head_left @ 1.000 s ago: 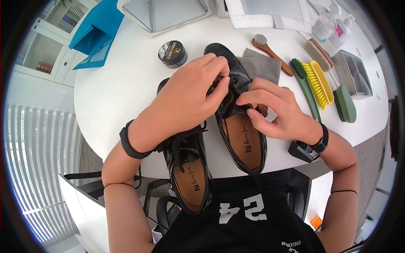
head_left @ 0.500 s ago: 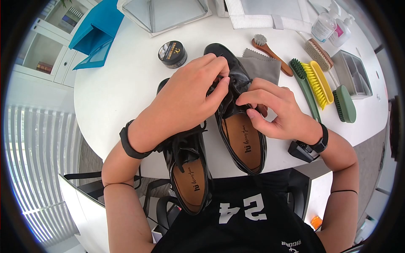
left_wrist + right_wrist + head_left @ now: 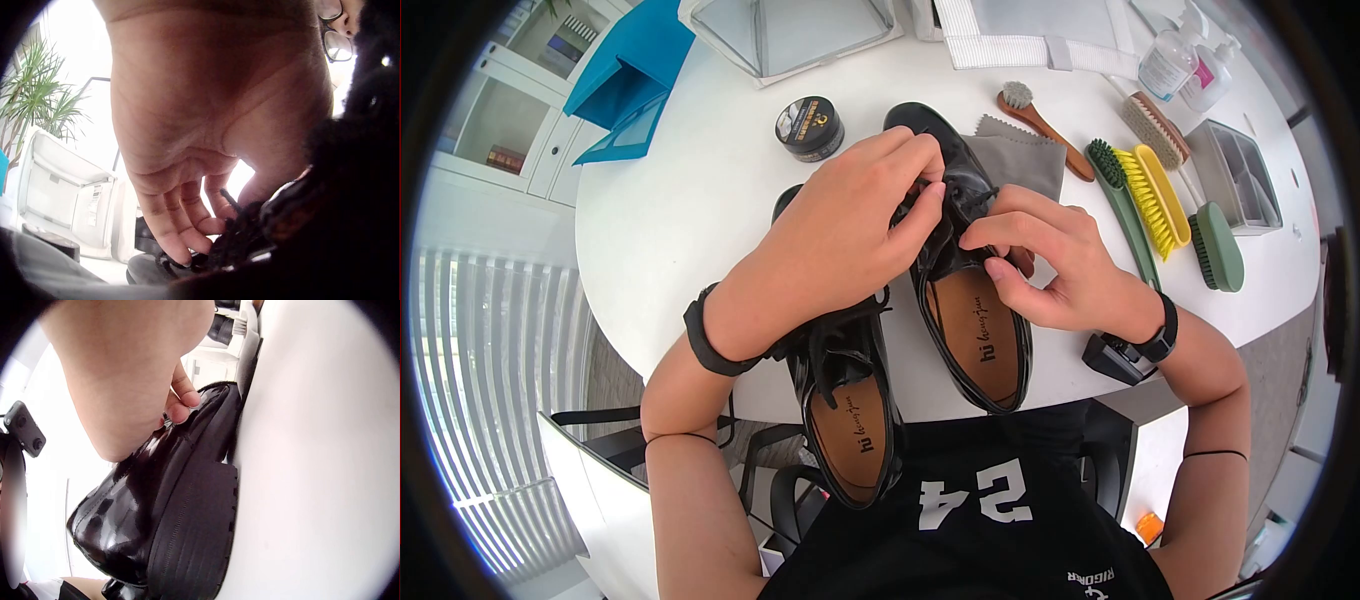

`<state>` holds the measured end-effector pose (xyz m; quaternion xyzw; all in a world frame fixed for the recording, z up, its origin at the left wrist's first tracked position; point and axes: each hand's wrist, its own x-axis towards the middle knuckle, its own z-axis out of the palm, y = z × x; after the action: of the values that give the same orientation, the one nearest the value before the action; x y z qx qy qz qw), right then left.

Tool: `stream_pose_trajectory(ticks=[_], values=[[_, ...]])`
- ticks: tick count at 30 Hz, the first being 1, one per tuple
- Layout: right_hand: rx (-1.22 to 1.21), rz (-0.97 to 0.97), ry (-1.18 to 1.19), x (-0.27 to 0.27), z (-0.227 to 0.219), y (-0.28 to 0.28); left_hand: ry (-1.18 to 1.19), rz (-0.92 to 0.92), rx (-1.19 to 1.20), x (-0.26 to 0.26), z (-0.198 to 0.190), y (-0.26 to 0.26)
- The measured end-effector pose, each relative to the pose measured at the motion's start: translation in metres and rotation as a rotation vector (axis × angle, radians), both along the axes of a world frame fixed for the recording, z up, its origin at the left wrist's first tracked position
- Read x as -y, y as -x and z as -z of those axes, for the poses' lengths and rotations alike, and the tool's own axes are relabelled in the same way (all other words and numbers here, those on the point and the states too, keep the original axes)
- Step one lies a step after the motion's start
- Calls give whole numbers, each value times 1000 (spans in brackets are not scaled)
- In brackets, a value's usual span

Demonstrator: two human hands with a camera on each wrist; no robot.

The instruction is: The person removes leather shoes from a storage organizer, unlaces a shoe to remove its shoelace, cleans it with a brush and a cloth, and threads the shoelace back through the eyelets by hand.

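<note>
Two glossy black lace-up shoes with tan insoles lie at the table's near edge. Over the right shoe [image 3: 978,335] my left hand [image 3: 855,220] bends its fingers down and pinches a black shoelace [image 3: 239,234] between thumb and fingertips. My right hand [image 3: 1065,255] is at the same shoe's lace opening, its fingers loosely bent against the side, with thumb and index finger a little apart. In the right wrist view, fingertips [image 3: 178,412] touch the upper beside the laces. The left shoe [image 3: 862,440] lies below my left forearm, its heel out past the table edge.
A round polish tin [image 3: 809,128] stands beyond my left hand. Right of the shoes are a grey cloth [image 3: 1025,160], a wooden-handled brush [image 3: 1050,135], a yellow brush [image 3: 1160,200], green brushes and a clear box [image 3: 1245,175]. Bottles [image 3: 1185,60] and white cases stand at the back.
</note>
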<state>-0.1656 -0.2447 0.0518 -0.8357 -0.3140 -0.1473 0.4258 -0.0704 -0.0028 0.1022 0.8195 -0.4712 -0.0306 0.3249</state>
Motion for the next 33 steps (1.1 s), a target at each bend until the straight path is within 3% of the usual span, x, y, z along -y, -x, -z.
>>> stream_pose_trajectory(ticks=[33], values=[[-7,-10,-5,0,-2,0,10,-3,17,1,2,0]])
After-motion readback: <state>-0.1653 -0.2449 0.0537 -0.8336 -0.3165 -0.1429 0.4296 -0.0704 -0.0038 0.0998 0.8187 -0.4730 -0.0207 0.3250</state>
